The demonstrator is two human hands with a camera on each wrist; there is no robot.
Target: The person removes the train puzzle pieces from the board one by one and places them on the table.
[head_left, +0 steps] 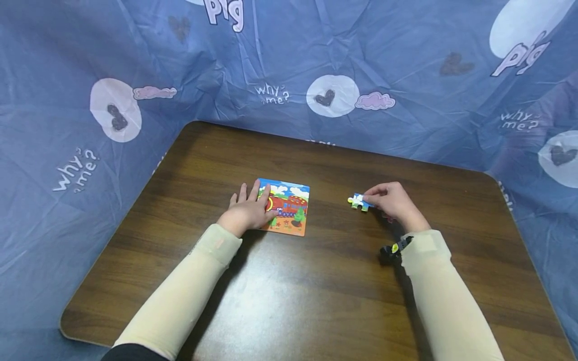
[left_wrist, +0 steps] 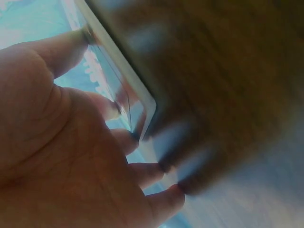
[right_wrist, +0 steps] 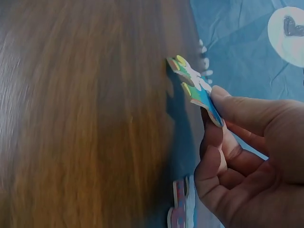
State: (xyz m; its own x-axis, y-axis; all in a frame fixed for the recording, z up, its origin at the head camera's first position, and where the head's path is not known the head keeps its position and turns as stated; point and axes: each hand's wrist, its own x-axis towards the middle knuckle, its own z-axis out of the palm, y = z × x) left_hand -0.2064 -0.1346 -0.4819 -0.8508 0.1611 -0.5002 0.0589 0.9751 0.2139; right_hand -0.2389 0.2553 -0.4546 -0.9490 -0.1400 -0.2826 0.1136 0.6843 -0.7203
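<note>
A square picture board (head_left: pixel 289 213) with a red train, clouds and a green tree lies left of the table's middle. My left hand (head_left: pixel 248 210) rests with spread, straight fingers over its left side, covering part of the picture. In the left wrist view, the fingertips are at the board's pale edge (left_wrist: pixel 124 71). My right hand (head_left: pixel 394 203) pinches a jigsaw puzzle piece (head_left: pixel 358 201) coloured blue, white, green and yellow between thumb and fingers. The right wrist view shows that piece (right_wrist: pixel 194 85) tilted, with its shadow falling on the table.
Beneath my right hand lies another puzzle piece (right_wrist: pixel 178 204), pink, red and white, mostly hidden in the head view. A black wrist device (head_left: pixel 394 249) sits by the right cuff. The brown wooden table (head_left: pixel 289 311) backs onto a blue printed cloth (head_left: pixel 280 60).
</note>
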